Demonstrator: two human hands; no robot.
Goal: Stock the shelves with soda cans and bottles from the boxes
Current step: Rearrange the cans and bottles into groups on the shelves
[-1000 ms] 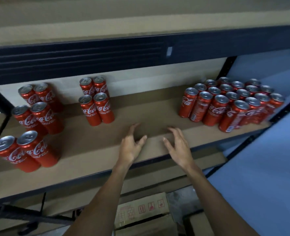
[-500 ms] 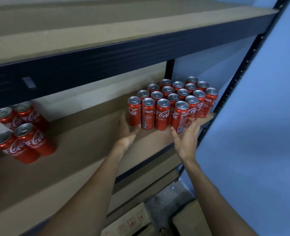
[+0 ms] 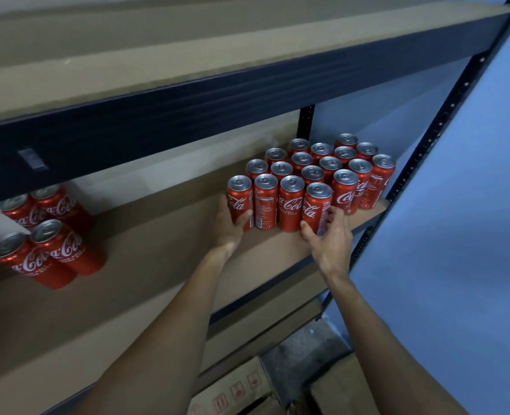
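Wall: I see a plain blue wall (image 3: 457, 235) filling the right side of my feed, just beside the rack's perforated upright.
Rack: the shelving rack (image 3: 217, 109) has dark beams and tan boards, and its top board crosses the upper part of the view.
Board: the middle shelf (image 3: 164, 235) carries every can I can see, with bare board between the 2 groups.
Floor level: cardboard boxes (image 3: 232, 390) sit below the rack at the bottom edge, printed with red handling symbols.
Main stock: the can block (image 3: 313, 174) stands upright at the shelf's right end, packed can against can in rows. I count about 18 red cola cans, though the rear ones are partly hidden.
Second stock: the left cans (image 3: 65, 250), 4 in view, stand as 2 pairs well apart from the block, near the left edge and blurred.
Left side: the left hand (image 3: 228, 227) lies against the outer side of the left-end can (image 3: 240, 199), thumb hooked across its front. The grip is on that can, with the fingers behind it out of sight.
Right side: the right hand (image 3: 330, 238) wraps the front-right can (image 3: 316, 205) low down, thumb on its left and fingers on its right. The grip holds that can.
Held cans: both are upright at either end of the block's front row of 4, with 2 cans between them.
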